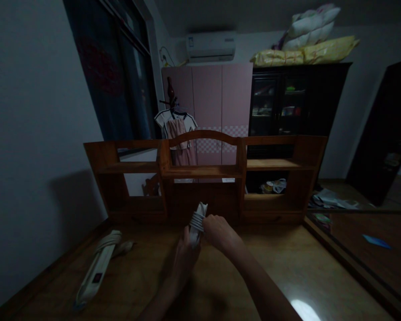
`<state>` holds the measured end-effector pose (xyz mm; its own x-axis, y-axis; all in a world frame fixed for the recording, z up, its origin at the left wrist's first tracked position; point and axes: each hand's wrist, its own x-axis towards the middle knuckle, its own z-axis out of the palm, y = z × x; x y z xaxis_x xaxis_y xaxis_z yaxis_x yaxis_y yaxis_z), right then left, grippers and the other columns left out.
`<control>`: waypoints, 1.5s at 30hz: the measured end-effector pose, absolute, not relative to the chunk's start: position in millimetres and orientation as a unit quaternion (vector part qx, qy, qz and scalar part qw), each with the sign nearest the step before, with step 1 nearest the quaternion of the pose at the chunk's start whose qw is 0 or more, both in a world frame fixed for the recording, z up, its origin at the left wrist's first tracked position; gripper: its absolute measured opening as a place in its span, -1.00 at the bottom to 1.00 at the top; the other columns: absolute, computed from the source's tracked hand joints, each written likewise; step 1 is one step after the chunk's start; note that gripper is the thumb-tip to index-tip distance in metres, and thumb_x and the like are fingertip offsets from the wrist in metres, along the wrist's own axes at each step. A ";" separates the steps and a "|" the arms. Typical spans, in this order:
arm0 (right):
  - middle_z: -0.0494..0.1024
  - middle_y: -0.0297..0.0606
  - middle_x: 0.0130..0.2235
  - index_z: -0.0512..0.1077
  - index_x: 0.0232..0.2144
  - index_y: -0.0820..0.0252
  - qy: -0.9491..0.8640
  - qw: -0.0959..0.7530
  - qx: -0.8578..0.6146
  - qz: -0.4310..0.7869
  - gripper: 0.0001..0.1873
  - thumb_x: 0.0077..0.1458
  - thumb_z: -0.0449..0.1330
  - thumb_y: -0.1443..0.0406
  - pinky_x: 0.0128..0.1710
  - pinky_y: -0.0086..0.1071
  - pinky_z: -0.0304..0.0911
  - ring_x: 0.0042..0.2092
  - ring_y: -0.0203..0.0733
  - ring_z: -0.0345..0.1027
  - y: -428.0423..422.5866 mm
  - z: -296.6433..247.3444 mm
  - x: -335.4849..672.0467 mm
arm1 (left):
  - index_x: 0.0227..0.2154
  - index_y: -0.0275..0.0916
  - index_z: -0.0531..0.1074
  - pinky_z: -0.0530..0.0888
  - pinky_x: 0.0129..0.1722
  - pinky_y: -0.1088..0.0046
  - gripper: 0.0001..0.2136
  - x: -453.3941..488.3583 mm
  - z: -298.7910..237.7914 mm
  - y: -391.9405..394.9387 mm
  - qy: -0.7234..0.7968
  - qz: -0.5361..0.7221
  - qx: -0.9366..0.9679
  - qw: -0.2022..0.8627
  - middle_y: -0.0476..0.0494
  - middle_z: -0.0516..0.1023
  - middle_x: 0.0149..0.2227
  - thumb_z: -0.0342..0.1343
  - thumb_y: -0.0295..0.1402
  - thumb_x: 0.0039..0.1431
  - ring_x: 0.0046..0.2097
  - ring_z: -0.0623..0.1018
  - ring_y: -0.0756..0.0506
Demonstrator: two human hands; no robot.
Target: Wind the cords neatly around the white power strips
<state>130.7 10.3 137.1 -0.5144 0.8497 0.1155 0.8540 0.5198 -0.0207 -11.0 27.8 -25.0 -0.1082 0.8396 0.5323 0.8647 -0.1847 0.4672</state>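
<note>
Over the wooden tabletop [274, 263], my left hand [183, 258] is closed around the lower part of a pale power strip [202, 207] held tilted upward. Several turns of grey cord [196, 221] are wound around its upper part. My right hand [218, 229] is closed in a fist against the right side of these turns, gripping the cord; its fingertips are hidden. To the left lies a second, cream power strip [91, 278] with a dark red patch, its own cord [108, 240] wrapped around the far end. Neither hand touches it.
A wooden shelf unit [203, 171] stands along the tabletop's far edge. On the left rises a white wall [36, 156]. A raised wooden edge [347, 267] runs along the right, with the floor beyond it holding a blue flat item [376, 241]. The room is dim.
</note>
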 end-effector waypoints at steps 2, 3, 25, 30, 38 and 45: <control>0.55 0.03 -0.22 0.49 -0.26 0.32 -0.873 0.055 -0.484 -0.018 -0.75 0.12 0.02 0.48 -0.20 -0.35 0.31 -0.14 -0.05 0.47 11.0 132.7 127.9 | 0.07 -0.26 0.21 0.38 -0.28 0.43 -0.60 -18.4 -25.0 29.4 -0.650 -0.360 -0.668 0.043 -0.28 0.42 -0.09 -0.06 -0.48 0.14 -0.21 0.49 -0.12; 0.55 0.02 -0.22 0.49 -0.25 0.31 -0.874 0.056 -0.482 -0.018 -0.74 0.13 0.01 0.48 -0.20 -0.35 0.31 -0.14 -0.06 0.47 11.7 130.5 127.1 | 0.11 -0.27 0.16 0.39 -0.27 0.43 -0.58 -23.0 -24.4 29.7 -0.655 -0.349 -0.668 0.054 -0.30 0.39 -0.05 -0.05 -0.45 0.16 -0.19 0.49 -0.13; 0.56 0.00 -0.20 0.50 -0.23 0.30 -0.871 0.013 -0.490 -0.030 -0.74 0.12 0.04 0.50 -0.20 -0.39 0.30 -0.13 -0.10 0.47 11.6 119.8 117.5 | 0.20 -0.12 0.10 0.36 -0.19 0.40 -0.44 -30.6 -2.5 10.1 -0.691 -0.155 -0.675 0.206 -0.25 0.29 -0.03 -0.07 -0.59 0.12 -0.11 0.38 -0.15; 0.55 0.03 -0.20 0.50 -0.23 0.31 -0.880 0.034 -0.470 -0.053 -0.74 0.16 0.02 0.48 -0.15 -0.38 0.26 -0.10 -0.10 0.45 9.0 136.6 118.4 | 0.19 -0.05 0.08 0.35 -0.15 0.36 -0.41 -24.0 -4.8 10.1 -0.638 -0.174 -0.720 0.212 -0.25 0.29 0.02 -0.06 -0.61 0.12 -0.05 0.36 -0.17; 0.57 -0.10 -0.24 0.54 -0.32 0.22 -0.872 0.023 -0.489 -0.003 -0.84 -0.06 0.26 0.40 -0.27 -0.41 0.25 -0.16 -0.07 0.46 18.1 148.5 158.3 | 0.19 -0.06 0.06 0.37 -0.14 0.27 -0.43 -10.5 5.0 4.3 -0.548 -0.148 -0.803 0.181 -0.22 0.34 -0.03 -0.04 -0.58 0.13 -0.10 0.38 -0.18; 0.57 -0.17 -0.26 0.54 -0.33 0.18 -0.869 -0.012 -0.493 0.041 -0.57 -0.39 0.45 0.35 -0.40 -0.46 0.18 -0.21 -0.07 0.46 28.0 145.7 181.2 | 0.04 -0.21 0.22 0.38 -0.07 0.29 -0.62 4.7 6.2 -5.7 -0.459 -0.169 -0.864 0.117 -0.22 0.41 -0.07 -0.01 -0.49 0.14 -0.07 0.41 -0.16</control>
<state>181.2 28.0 145.7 -0.5130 0.8561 -0.0620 0.8582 0.5100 -0.0590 4.7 -5.7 6.2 0.5211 0.7541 0.3997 0.8333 -0.5508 -0.0471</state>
